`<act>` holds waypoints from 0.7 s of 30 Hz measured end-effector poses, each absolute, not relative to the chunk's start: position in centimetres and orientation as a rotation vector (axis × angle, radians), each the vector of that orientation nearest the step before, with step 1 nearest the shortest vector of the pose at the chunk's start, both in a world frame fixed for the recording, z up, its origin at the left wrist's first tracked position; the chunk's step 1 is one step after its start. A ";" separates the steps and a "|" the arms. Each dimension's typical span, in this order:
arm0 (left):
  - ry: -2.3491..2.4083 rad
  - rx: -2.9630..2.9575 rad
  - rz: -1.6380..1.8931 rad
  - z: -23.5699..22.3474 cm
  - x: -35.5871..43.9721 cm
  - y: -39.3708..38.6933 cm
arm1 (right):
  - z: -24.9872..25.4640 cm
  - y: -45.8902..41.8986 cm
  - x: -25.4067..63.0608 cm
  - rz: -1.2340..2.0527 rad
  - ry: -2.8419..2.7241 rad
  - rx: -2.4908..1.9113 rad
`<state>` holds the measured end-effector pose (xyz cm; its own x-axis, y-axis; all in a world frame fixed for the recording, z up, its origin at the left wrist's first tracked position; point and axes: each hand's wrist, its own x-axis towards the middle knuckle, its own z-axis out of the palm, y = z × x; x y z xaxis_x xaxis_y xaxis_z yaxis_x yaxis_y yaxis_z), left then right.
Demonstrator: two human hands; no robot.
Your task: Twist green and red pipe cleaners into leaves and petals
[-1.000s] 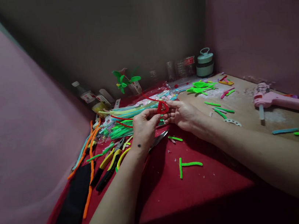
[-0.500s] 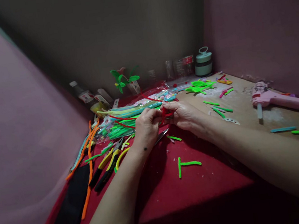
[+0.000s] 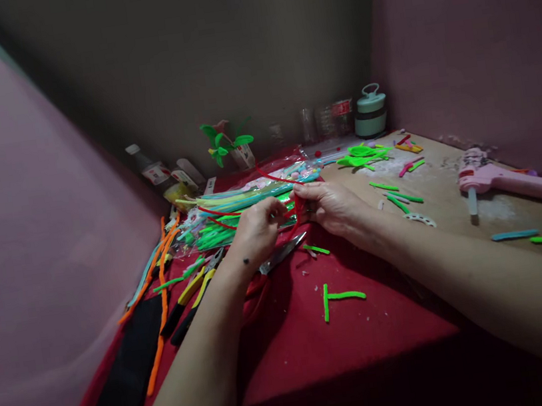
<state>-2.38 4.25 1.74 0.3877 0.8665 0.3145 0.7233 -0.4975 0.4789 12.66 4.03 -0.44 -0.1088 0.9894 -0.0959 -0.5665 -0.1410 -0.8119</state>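
Between my hands is a bent red pipe cleaner (image 3: 297,214), with a long red end reaching up and back past my right fingertips. My right hand (image 3: 329,205) pinches it between thumb and fingers. Just left of it, my left hand (image 3: 258,228) is closed, its curled fingers on red strands; the fingertips are partly hidden. A pile of green and blue pipe cleaners (image 3: 219,232) lies behind my left hand. Below the hands rest scissors (image 3: 285,253), their handles partly covered by my left forearm. A green T-shaped piece of pipe cleaner (image 3: 329,298) lies on the red cloth (image 3: 311,345).
At left are pliers (image 3: 196,294), orange pipe cleaners (image 3: 164,339) and a black phone-like slab (image 3: 124,378). A pink glue gun (image 3: 515,181) lies at right, near green cut pieces (image 3: 363,156). Along the back wall stand a bottle (image 3: 152,169), a pipe-cleaner flower (image 3: 227,143) and a mint container (image 3: 370,112).
My left hand has shifted slightly left, away from my right hand, uncovering more red strands and the scissors. The right hand has stayed nearly in place.
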 end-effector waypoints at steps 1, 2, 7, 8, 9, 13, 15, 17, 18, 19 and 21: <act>1.388 2.314 0.856 1.9 -2.2 4.2 | -0.4 4.0 12.7 1.571 -0.740 -0.792; 1.368 2.234 0.917 2.0 -2.1 4.1 | -0.4 4.0 12.6 1.566 -0.740 -0.790; 1.278 2.009 0.921 1.6 -0.9 3.3 | -0.3 3.6 12.4 1.576 -0.734 -0.737; 1.289 2.004 0.917 1.4 -0.8 3.2 | -0.3 3.6 12.3 1.581 -0.736 -0.735; 1.299 2.001 0.920 1.3 -0.7 3.1 | -0.3 3.7 12.3 1.584 -0.735 -0.740; 1.281 2.030 0.908 1.3 -0.9 3.1 | -0.7 4.2 12.5 1.583 -0.718 -0.762; 1.255 2.080 0.896 1.3 -1.1 3.2 | -0.7 4.4 12.6 1.592 -0.697 -0.764; 1.231 2.123 0.893 1.3 -1.2 3.3 | -0.6 4.5 12.7 1.608 -0.662 -0.781; 1.222 2.136 0.893 1.4 -1.2 3.3 | -0.4 4.5 12.7 1.615 -0.643 -0.794; 1.220 2.140 0.889 1.4 -1.2 3.2 | -0.3 4.4 12.7 1.622 -0.628 -0.808; 1.225 2.132 0.866 1.6 -1.2 3.1 | -0.1 4.3 12.8 1.627 -0.617 -0.824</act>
<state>-1.22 3.12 1.55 0.3841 0.8842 0.2659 0.5455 -0.4497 0.7073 12.75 4.25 -0.05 -0.1008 0.9772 -0.1868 -0.6077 -0.2091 -0.7662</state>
